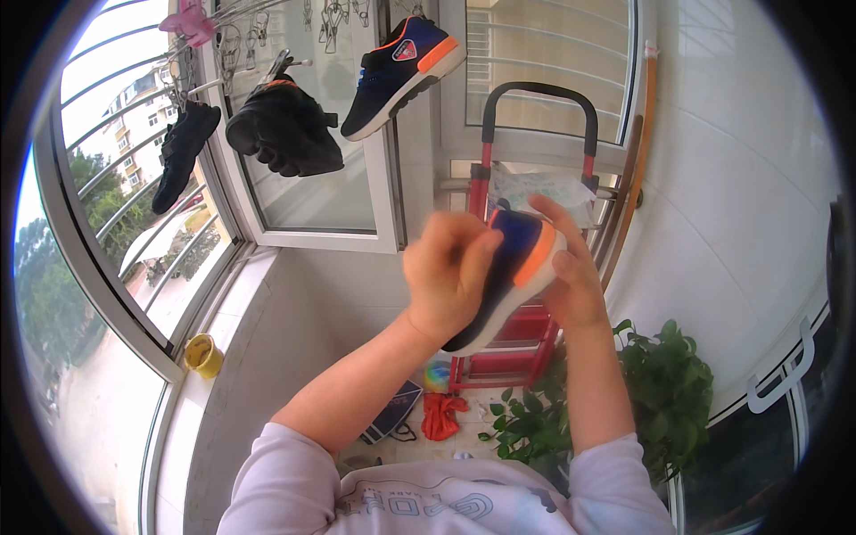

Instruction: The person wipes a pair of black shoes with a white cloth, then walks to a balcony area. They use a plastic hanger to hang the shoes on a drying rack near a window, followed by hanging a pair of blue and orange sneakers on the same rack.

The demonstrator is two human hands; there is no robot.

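Observation:
In front of my chest I hold a navy and black sneaker [498, 277] with an orange heel band and a pale sole, its toe pointing down. My right hand [576, 277] supports the heel and sole side, one finger extended upward past the heel. Curled fingers of my left hand [445, 271] meet the collar at the shoe's opening; that hand is slightly blurred. A similar sneaker [404, 77] hangs from a clip above. Beside it hang a black shoe [284, 127] and a narrower dark shoe [187, 157].
Metal clips [331, 23] hang overhead near a pink clip hanger part [188, 23]. An open window sash [321, 237] stands left. Behind the sneaker is a red folding stepladder [498, 368]. A leafy plant [669, 388] is at right, a yellow pot [203, 356] on the sill.

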